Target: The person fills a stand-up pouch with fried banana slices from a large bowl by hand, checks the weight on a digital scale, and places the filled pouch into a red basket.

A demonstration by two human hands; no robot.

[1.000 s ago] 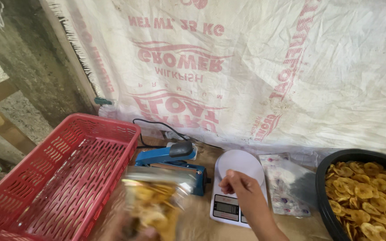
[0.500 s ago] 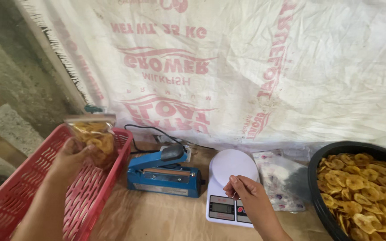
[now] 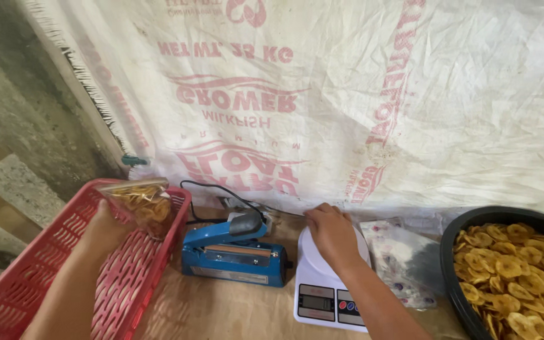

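Since half a second ago the right hand (image 3: pixel 330 232) has moved up from the white scale's (image 3: pixel 322 296) front edge onto its platform, fingers loosely curled. The left hand (image 3: pixel 109 225) still pinches the clear bag of yellow chips (image 3: pixel 141 203) over the red crate (image 3: pixel 45 277). Behind hangs a white sack sheet (image 3: pixel 347 94) with red mirrored lettering, beside a blue sealer (image 3: pixel 234 255)

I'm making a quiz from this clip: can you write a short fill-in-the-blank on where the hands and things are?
1. The left hand holds a bag of chips over the red ____.
2. The right hand rests on the white ____.
3. The blue sealer lies between the crate and the ____.

Missing words: crate; scale; scale
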